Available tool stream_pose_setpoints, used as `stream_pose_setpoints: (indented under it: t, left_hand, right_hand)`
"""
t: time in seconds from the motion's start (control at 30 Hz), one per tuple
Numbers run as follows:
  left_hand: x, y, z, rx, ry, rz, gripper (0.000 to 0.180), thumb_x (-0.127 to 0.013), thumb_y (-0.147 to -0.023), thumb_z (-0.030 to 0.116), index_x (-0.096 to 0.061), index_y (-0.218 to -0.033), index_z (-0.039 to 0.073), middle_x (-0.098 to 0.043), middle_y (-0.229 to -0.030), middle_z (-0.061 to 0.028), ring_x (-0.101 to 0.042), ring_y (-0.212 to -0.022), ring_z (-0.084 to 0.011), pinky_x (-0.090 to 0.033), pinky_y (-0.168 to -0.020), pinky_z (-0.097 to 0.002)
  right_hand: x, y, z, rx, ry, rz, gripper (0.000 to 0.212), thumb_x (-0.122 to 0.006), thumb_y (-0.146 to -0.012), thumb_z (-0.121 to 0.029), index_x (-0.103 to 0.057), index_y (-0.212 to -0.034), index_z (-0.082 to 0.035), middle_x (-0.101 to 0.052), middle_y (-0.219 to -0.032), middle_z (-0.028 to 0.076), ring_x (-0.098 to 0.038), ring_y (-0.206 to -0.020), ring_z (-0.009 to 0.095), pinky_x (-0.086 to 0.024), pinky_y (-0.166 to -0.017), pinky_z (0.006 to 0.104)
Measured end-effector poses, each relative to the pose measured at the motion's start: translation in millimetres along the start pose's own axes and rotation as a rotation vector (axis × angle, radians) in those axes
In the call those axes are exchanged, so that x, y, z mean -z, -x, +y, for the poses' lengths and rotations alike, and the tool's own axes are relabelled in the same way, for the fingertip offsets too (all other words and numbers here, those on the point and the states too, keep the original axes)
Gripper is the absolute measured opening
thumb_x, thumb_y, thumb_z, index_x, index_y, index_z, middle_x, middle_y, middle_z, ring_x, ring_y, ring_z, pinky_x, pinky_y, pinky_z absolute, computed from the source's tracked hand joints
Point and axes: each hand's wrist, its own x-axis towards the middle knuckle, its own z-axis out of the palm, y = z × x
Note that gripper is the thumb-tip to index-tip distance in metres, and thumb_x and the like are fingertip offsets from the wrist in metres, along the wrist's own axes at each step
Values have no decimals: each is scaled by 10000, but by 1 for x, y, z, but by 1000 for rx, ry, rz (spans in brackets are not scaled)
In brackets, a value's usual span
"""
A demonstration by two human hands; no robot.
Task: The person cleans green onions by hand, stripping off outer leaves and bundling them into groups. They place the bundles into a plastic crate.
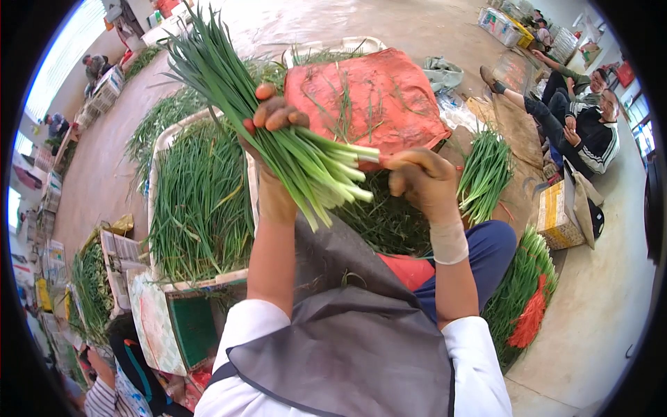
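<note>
My left hand (271, 125), thinly gloved and dirt-stained at the fingertips, is closed round a bunch of garlic chives (236, 90). The long flat leaves fan out to the upper left, and the pale stem ends point to the right. One stalk (367, 154) sticks out beyond the others. At its white end, my right hand (424, 177), also gloved, has thumb and fingers pinched together on the tip. Below the hands a dark apron covers my lap.
A white crate (158, 215) heaped with loose greens stands at my left. Ahead lies a red sheet (361, 101) strewn with leaves. Chive bundles (484, 174) rest at my right, some tied with red strands (529, 316). People sit along both sides, near a yellow-and-white box (558, 215).
</note>
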Motion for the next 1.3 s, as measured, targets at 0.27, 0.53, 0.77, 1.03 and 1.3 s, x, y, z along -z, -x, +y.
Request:
stream_pose_setpoints:
  t: [0.27, 0.53, 0.77, 1.03, 1.3]
  left_hand:
    - [8, 4, 4, -12, -700, 481, 438, -633, -797, 142, -464, -1182, 22, -562, -872, -34, -555, -884, -197, -392, -977, -371]
    - [69, -96, -168, 466, -503, 462, 406, -506, -894, 179, -472, -1233, -42, -556, -1192, -202, -535, -1133, -288, -422, -996, -424]
    - [126, -187, -353, 648, -392, 317, 293, -580, -879, 255, -597, -1003, -11, -650, -937, -136, -634, -824, -274, -542, -732, -391]
    - [324, -32, -352, 1632, -1216, 461, 705, -483, -825, 570, -451, -1279, 32, -552, -1154, -155, -520, -980, -268, -439, -830, -439]
    - [354, 71, -380, 1373, -1213, 424, 786, -613, -767, 590, -477, -1240, -22, -564, -1140, -186, -535, -1036, -275, -424, -865, -372]
  right_hand:
    - [38, 18, 55, 33, 293, 204, 781, -717, -774, -318, -326, -1381, -22, -457, -1313, 209, -447, -1224, 269, -345, -1008, 361]
    - [80, -9, 0, 61, 1346, 563, 1066, -718, -683, -393, -58, -1439, -32, -549, -1091, 256, -560, -995, 375, -448, -864, 437]
    - [222, 7, -36, 115, 817, 811, 734, -675, -777, -206, -262, -1382, -159, -646, -1022, 122, -629, -922, 315, -501, -789, 343]
    - [279, 79, 138, -848, 904, 996, 920, -658, -705, -252, -142, -1397, 66, -628, -932, 247, -622, -861, 388, -488, -779, 446]
    - [291, 91, 147, -1189, 961, 577, 1070, -619, -725, -590, -116, -1411, 59, -610, -1020, 254, -617, -946, 347, -468, -863, 418]
